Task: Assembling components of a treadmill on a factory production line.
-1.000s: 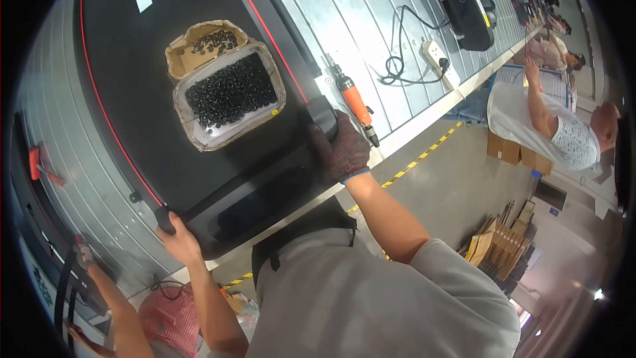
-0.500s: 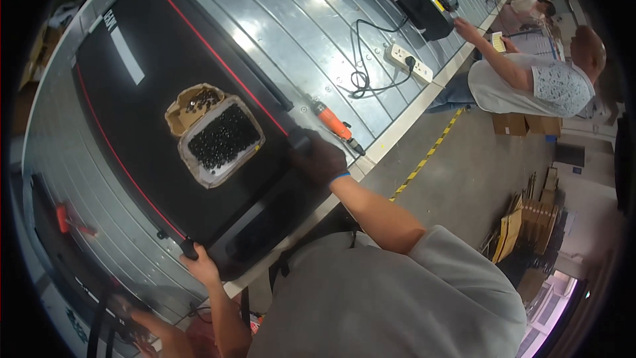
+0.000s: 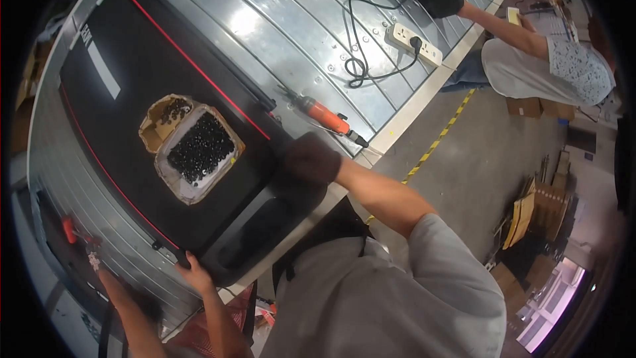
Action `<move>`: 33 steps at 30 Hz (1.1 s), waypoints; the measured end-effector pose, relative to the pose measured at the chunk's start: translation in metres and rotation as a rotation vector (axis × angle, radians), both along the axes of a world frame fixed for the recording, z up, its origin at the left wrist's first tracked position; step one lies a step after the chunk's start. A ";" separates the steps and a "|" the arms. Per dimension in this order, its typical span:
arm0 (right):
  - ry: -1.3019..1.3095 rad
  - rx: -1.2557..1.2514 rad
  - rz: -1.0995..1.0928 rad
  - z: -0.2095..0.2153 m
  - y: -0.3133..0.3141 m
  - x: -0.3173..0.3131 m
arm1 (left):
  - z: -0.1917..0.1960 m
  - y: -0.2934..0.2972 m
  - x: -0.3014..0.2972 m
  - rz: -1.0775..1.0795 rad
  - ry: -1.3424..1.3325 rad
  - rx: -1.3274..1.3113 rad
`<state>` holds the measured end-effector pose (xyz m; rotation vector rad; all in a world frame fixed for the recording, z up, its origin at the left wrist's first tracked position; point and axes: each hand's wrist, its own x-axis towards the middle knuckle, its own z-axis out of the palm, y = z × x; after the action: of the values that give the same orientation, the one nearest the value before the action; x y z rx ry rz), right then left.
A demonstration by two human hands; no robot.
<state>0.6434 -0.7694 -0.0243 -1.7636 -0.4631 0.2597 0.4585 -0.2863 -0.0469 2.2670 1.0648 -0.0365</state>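
Observation:
A flat black treadmill-like machine (image 3: 179, 79), with a thin red line along each side, lies on the metal-topped bench. My bare left hand (image 3: 197, 273) is closed on its near left corner, at the end of one red line. At the near right corner my right hand (image 3: 315, 158), in a dark glove, is curled and blurred; what it holds there is hidden. A paper-lined box (image 3: 162, 166) full of small black parts rests on the machine's top. Against it stands a smaller brown cardboard tray (image 3: 151, 136) with a few loose screws or similar pieces.
An orange power screwdriver (image 3: 324, 118) lies right of the machine, beyond my glove. Farther off are a white power strip (image 3: 414, 43) and a looping black cable (image 3: 351, 26). A co-worker (image 3: 510, 63) stands along the bench at right; another person's arm (image 3: 122, 311) reaches in at lower left.
My view has shifted, so the machine and its boxes appear farther left. My right glove has moved slightly and blurred. The co-worker's hand at lower left has reached farther forward.

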 end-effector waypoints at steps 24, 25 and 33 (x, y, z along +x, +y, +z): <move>0.581 -0.916 -0.496 0.013 -0.131 -0.036 | 0.028 -0.216 0.114 0.264 -0.127 -0.424; 0.625 -0.900 -0.485 0.014 -0.143 -0.038 | 0.031 -0.209 0.119 0.266 -0.147 -0.417; 1.121 0.217 -0.239 0.035 -0.223 -0.085 | 0.155 -0.279 0.317 -0.591 -0.014 0.046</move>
<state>0.5582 -0.9919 0.0104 -1.1967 0.5063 0.9090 0.7758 -0.5653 0.1080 2.5408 0.3599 -0.2399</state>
